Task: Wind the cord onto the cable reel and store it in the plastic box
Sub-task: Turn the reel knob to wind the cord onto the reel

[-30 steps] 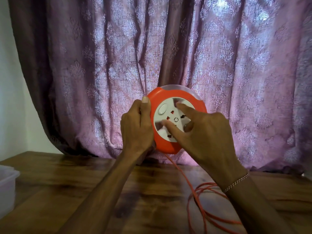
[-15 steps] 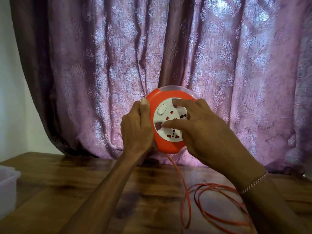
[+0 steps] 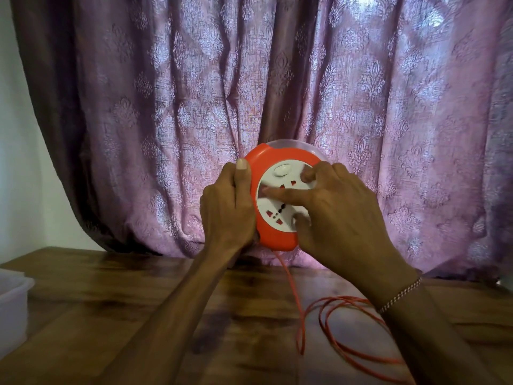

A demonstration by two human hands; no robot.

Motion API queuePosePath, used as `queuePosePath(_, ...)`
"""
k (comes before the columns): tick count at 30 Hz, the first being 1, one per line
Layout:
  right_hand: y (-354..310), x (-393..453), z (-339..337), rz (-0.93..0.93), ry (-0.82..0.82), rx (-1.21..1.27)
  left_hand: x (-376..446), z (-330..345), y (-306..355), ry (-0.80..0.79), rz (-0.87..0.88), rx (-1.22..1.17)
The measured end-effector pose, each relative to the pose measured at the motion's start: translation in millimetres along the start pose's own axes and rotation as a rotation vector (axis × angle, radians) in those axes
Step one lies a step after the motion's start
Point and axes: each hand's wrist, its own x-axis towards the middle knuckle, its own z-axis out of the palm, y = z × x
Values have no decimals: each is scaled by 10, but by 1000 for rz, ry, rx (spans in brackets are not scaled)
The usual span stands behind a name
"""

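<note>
Left hand (image 3: 226,209) grips the orange cable reel (image 3: 273,237) at its rim; right hand (image 3: 337,215) fingers spread, pressing its white socket face (image 3: 280,212).

Ahead of you hangs a mauve, damask-patterned fabric curtain (image 3: 172,112), falling in deep folds with light glowing through its upper right part. Its hem bunches on the far edge of the dark brown, glossy wooden table (image 3: 111,309) that fills the lower part of your view. To your left, beside the curtain's darker edge, you see a plain pale wall (image 3: 19,176).
</note>
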Motion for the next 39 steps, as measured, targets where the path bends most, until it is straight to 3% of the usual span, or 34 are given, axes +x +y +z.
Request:
queuePosePath(5, 0, 20, 76, 231, 104, 44, 2, -1, -15, -13, -18, -16)
queuePosePath(14, 50, 27, -42, 105, 160, 101, -6, -1, -17, -23, -25, -36)
queuePosePath(19, 92, 27, -69, -95, -65, 108, -12, -2, -11, -1, -20, -22)
queuePosePath(22, 51, 42, -72, -102, -164, 92, -11, 4, -26, -6, -24, -23)
queuePosePath(35, -43, 26, -19, -64, -25, 80, -3, 1, -34, -8, -37, -99)
queuePosePath(39, -10, 0, 76, 37, 33, 21, -9, -12, -7, -1, -11, -64)
